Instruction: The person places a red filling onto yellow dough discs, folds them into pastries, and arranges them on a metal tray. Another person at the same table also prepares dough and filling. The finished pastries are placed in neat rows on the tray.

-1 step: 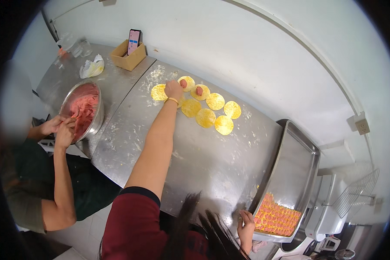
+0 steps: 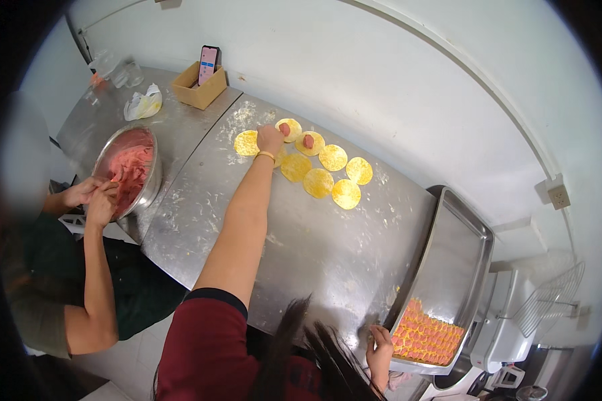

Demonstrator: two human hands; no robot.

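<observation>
My left hand [image 2: 269, 140] reaches far over the steel table and is bent closed among flat round yellow dough wrappers [image 2: 332, 158]. Its fingertips are hidden, so whatever they grip cannot be made out. Just right of it, a pink lump of meat filling [image 2: 284, 129] rests on one wrapper, and another lump [image 2: 308, 142] sits on the neighbouring wrapper. Several other wrappers lie bare in two rows. At the near right, my right hand [image 2: 381, 346] is beside the corner of a metal tray [image 2: 440, 267], fingers loosely bent and partly apart, holding nothing visible.
Rows of small yellow-and-pink pieces [image 2: 428, 337] fill the tray's near end. At left, a co-worker's hands [image 2: 95, 199] work at a steel bowl [image 2: 155, 177] of pink meat. A cardboard box [image 2: 199, 93] with a phone [image 2: 208, 65] and a crumpled white bag [image 2: 143, 103] stand behind.
</observation>
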